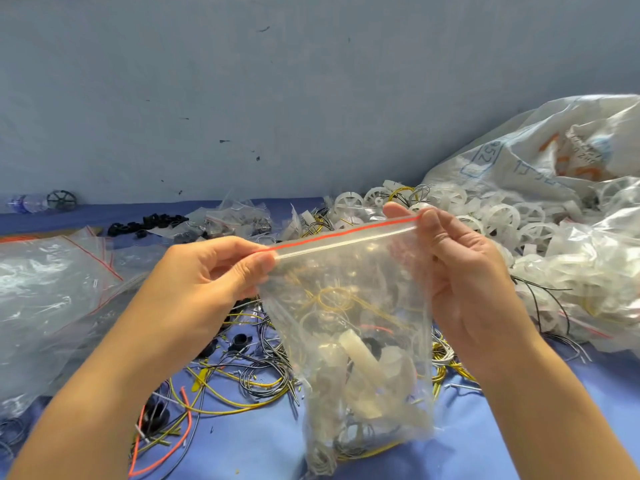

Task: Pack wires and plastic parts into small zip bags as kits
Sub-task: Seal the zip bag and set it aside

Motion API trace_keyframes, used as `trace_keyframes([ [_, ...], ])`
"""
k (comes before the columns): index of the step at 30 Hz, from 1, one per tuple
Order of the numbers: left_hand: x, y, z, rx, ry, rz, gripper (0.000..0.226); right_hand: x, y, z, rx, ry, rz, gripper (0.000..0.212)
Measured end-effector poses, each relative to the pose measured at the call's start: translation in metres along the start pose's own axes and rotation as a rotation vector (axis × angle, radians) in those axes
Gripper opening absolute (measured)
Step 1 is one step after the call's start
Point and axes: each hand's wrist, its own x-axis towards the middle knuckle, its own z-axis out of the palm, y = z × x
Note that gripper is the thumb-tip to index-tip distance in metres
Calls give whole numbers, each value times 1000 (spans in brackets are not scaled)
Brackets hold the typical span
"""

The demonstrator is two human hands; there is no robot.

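Left hand [204, 275] and right hand [464, 271] each pinch-grip a zip-strip end of filled bag [360, 341] above wires [235, 382] on bench [519, 427].

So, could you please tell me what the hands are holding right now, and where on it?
A filled zip bag, pinched at its sealing strip: left hand at one end, right hand at the other.

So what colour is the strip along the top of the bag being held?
Red, on the zip bag's sealing strip; head view.
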Motion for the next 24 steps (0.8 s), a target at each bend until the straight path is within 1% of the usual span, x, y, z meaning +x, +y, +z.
trace_keyframes([
  [3, 2, -6, 12, -195, 23, -75, 22, -3, -3, 6, 304, -122, 42, 17],
  [4, 2, -7, 17, -242, 32, -88, 23, -4, -4, 10, 341, -152, 41, 15],
  [5, 2, -6, 20, -282, 36, -92, 24, -4, -4, 12, 308, -160, 30, 12],
  [6, 2, -6, 24, -316, 36, -91, 24, -4, -3, 15, 211, -151, 3, 10],
  [7, 1, -4, 27, -339, 36, -83, 23, -4, -3, 18, 61, -141, -46, 11],
  [8, 1, -2, 29, -346, 36, -66, 22, -6, -2, 20, -139, -146, -119, 13],
  [11, 0, 4, 34, -332, 30, 9, 19, -14, 3, 28, -892, -228, -400, 20],
  [12, 0, 5, 35, -325, 31, 31, 19, -16, 5, 29, -1092, -248, -454, 27],
  [13, -1, 7, 37, -310, 30, 53, 18, -18, 7, 30, -1230, -257, -476, 34],
  [14, -1, 9, 39, -292, 29, 77, 17, -20, 8, 31, -1311, -258, -488, 37],
  [16, -3, 12, 42, -262, 17, 114, 15, -21, 9, 32, -1358, -242, -510, 31],
  [18, -4, 13, 43, -247, -8, 118, 18, -21, 8, 30, -1308, -228, -500, 25],
  [20, -4, 12, 42, -256, -33, 118, 20, -20, 7, 29, -1250, -242, -477, 25],
  [24, -3, 12, 38, -303, -34, 135, 20, -23, 8, 31, -1281, -231, -486, 26],
])
